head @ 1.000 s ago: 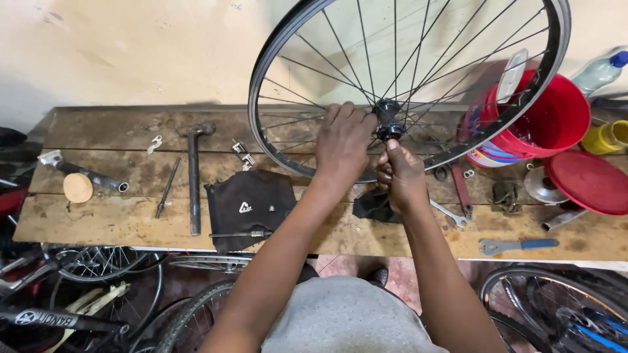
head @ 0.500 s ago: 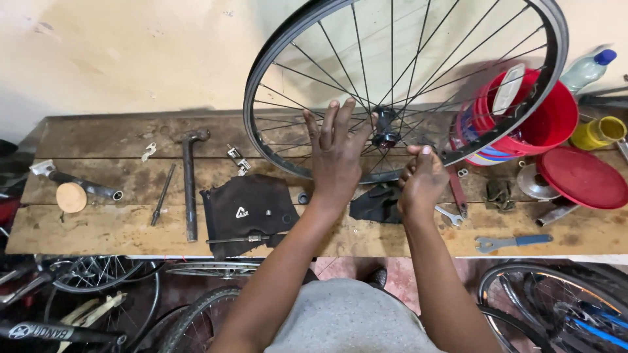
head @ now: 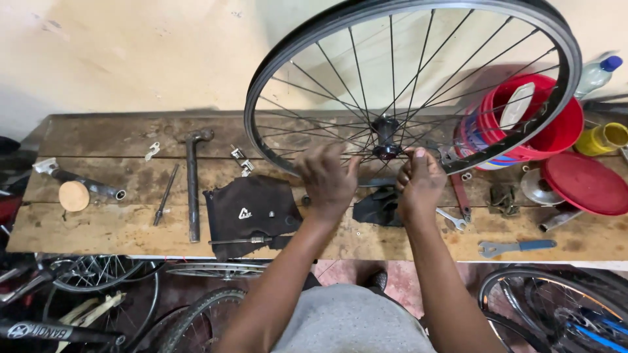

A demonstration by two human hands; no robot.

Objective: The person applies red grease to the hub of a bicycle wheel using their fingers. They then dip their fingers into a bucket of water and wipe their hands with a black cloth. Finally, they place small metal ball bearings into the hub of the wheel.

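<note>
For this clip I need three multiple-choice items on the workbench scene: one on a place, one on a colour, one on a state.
1. Where does the hammer lie?
A. On the wooden bench, left of the bicycle wheel
B. Inside the bucket
C. On the floor

2. What colour is the bucket behind the wheel?
A. Green
B. Red
C. White

3. How does the wheel stand?
A. Flat on the bench
B. Hung from the wall
C. Upright, with the left hand and right hand near its hub

Answers: 1 A, the hammer rests on the planks left of the rim. 2 B, its wall is plainly red. 3 C, the rim rises from the bench, both hands by the hub.
</note>
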